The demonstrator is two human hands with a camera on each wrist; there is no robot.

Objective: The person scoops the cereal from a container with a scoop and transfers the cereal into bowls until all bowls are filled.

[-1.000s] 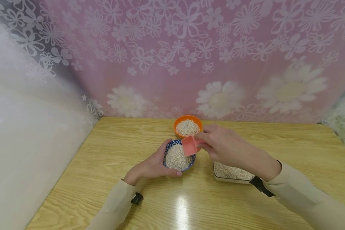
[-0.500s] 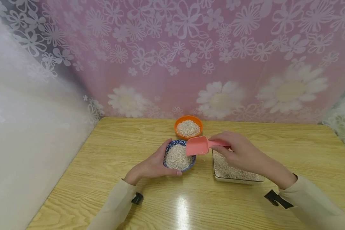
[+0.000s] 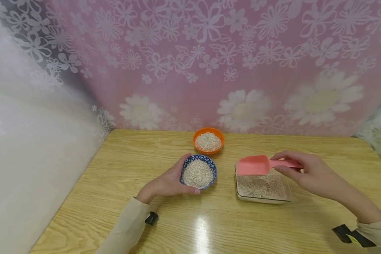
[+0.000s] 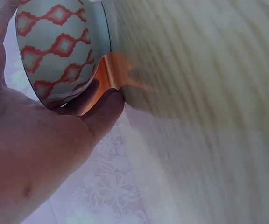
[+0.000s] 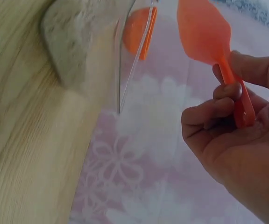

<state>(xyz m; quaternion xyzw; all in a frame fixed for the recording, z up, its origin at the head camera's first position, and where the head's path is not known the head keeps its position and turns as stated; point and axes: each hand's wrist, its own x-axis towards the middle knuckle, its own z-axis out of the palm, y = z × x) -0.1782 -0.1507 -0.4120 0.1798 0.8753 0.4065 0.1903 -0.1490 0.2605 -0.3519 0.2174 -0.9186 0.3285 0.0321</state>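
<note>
A bowl (image 3: 198, 173) with a blue-and-white patterned inside stands on the table, heaped with pale oat flakes. Its white outer wall (image 4: 62, 46), seen in the left wrist view, carries a red pattern. My left hand (image 3: 166, 181) holds the bowl from its left side, thumb at the near side and fingers round the far side. A pink scoop (image 3: 253, 165) hangs over the clear rectangular container (image 3: 263, 200), which has oat flakes in it. The right hand (image 3: 311, 173) grips the scoop's handle (image 5: 232, 84), with fingers curled round it. Whether flakes lie in the scoop cannot be seen.
Behind the patterned bowl is an orange bowl (image 3: 208, 151), also filled with flakes. The wooden table (image 3: 130, 155) ends at a pink floral curtain (image 3: 184, 88) at the back. A few stray flakes lie between bowl and container.
My right hand has moved the scoop rightward from the patterned bowl to above the clear container, turning it from tipped to roughly level. The left hand and its bowl have stayed put.
</note>
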